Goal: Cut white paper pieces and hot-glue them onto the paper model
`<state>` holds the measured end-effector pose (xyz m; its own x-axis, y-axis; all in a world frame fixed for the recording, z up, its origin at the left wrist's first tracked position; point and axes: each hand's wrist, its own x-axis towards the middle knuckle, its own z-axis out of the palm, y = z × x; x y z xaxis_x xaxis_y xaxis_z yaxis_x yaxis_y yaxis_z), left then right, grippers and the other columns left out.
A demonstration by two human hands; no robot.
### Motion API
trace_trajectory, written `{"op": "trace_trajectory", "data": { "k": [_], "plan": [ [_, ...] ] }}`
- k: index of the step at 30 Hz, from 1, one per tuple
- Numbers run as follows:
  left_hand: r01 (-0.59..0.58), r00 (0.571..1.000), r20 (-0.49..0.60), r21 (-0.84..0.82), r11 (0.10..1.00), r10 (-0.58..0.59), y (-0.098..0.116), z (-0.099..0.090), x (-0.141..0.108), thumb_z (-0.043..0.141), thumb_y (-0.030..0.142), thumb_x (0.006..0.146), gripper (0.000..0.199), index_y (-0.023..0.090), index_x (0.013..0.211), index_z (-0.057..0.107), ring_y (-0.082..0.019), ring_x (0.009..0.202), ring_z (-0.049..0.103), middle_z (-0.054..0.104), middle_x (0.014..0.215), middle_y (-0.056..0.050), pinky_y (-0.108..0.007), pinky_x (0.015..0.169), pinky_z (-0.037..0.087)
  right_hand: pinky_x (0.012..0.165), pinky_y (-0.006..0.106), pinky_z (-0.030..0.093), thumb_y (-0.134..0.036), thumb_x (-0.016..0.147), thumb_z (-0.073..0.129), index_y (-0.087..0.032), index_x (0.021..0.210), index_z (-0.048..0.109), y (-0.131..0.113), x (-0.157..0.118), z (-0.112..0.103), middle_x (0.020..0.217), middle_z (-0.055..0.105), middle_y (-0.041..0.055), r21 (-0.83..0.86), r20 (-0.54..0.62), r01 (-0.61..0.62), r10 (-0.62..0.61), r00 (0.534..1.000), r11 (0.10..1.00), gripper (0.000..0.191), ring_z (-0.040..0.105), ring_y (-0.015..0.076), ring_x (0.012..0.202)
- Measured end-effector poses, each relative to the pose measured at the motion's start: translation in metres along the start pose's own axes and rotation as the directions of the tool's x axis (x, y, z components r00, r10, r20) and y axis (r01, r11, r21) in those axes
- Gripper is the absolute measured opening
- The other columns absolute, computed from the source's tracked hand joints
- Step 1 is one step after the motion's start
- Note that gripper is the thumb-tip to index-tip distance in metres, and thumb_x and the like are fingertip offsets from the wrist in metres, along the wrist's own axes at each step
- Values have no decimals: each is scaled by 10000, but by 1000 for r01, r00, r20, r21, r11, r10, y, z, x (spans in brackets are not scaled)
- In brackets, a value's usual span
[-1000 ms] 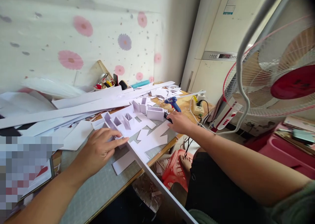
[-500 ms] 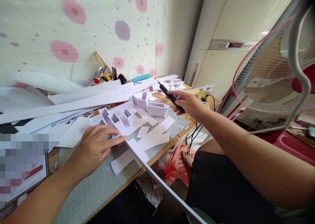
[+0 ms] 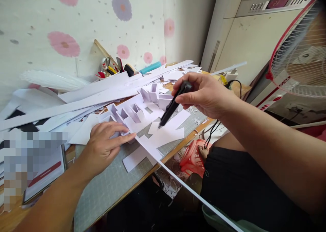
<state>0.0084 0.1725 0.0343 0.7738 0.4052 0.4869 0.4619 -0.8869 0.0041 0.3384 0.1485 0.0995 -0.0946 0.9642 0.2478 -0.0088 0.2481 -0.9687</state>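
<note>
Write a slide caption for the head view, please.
Right hand holds black craft knife; left hand touches long white strip.

Soft, diffuse light whitens the cut sheets [image 3: 169,137] and flowered wall covering [image 3: 94,19] — while deep shadow pools beneath the table [image 3: 185,141], a pixelated patch [image 3: 25,164] masks the lower left, and wide-angle distortion stretches the fan [image 3: 296,58] at right.

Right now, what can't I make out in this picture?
All in the head view:
Black tool: grip partly covered by the right hand; tip contact too small to judge.
White compartments: partly behind the left hand.
Long white strip: near end cut off by the bottom edge.
Fan: cut off by the right edge.
</note>
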Motion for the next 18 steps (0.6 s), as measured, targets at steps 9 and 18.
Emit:
{"op": "trace_trajectory", "data": {
  "k": [9,18],
  "plan": [
    [27,1000,5,-1,1000,-27,0,1,-3,431,-20,860,554,378,1174,653,-275,1078,578,656,1072,-30,-511,888,398,486,247,432,-354,671,814,-178,821,572,3,2,42,703,559,-19,-263,43,54,-45,998,963,335,507,99,588],
    [80,997,-8,15,997,-80,4,4,-3,442,21,879,492,360,1105,718,-244,1085,570,682,1067,-20,-464,924,396,496,265,436,-331,676,767,-163,803,612,21,2,58,689,601,3,-433,24,-73,92,995,898,261,535,125,578]
  ]
}}
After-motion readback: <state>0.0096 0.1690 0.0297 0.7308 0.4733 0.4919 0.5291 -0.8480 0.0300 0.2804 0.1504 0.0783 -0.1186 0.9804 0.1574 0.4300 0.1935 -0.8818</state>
